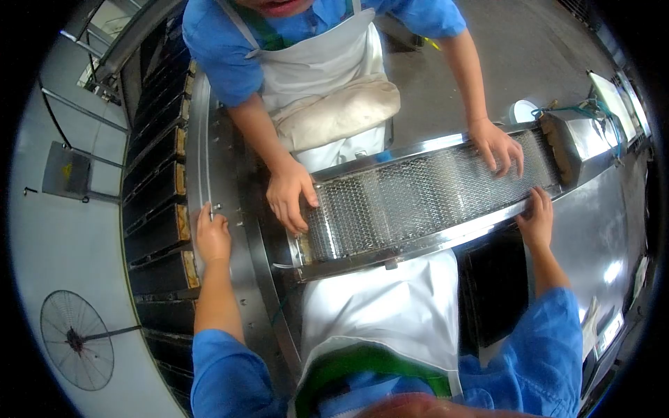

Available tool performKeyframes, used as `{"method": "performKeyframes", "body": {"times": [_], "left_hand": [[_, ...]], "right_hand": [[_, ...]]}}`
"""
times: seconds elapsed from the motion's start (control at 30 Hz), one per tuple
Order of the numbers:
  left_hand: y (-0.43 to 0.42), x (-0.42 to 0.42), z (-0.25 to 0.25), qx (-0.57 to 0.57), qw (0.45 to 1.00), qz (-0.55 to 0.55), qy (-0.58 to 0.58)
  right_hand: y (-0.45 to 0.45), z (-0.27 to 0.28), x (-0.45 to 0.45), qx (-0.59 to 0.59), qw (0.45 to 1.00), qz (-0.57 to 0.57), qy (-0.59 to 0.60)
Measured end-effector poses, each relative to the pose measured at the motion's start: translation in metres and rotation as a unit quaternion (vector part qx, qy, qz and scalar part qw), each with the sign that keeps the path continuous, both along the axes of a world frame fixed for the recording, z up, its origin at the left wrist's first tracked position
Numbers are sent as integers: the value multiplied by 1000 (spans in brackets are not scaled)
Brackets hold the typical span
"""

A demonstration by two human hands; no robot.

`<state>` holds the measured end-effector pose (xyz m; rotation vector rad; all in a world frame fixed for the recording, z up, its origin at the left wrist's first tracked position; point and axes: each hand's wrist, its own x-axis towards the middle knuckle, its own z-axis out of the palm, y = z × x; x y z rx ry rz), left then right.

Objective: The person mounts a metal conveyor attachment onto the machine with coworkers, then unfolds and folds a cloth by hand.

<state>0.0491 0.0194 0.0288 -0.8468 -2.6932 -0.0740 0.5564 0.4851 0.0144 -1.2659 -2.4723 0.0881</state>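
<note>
The wire-mesh conveyor belt [418, 198] lies in front of the wearer, running crosswise inside its metal frame, with the near side rail [439, 238] along its closer edge. As far as the view shows, the mesh is in place between the rails from end to end, and the work at it looks under way rather than finished. What is left cannot be read from this one moment; a thin pale strip [282, 265] pokes out at the belt's left end, and whether it belongs there is unclear.

The wearer's right hand [535, 217] is at the near side rail, close to the belt's right end, fingers bent over the edge; whether its grip is firm or merely resting, I cannot tell. The left hand [213, 237] is off beyond the belt's left end, at the steel edge [237, 244] beside a row of dark moulds [155, 230]. Its fingers are partly curled, and I cannot tell if that grip holds anything.

Across the belt, a co-worker has one hand [293, 198] at its left end and another hand [497, 148], fingers spread, over the mesh toward its right end, near the metal housing [592, 143].
</note>
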Motion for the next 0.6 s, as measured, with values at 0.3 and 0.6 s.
{"method": "performKeyframes", "body": {"times": [0.3,0.6], "left_hand": [[-1,-2,-2,-5,1000,-10,17],[0,-3,-3,1,1000,-5,12]], "right_hand": [[-1,2,0,-11,999,-14,-27],[-2,3,-2,-21,998,-36,-38]]}}
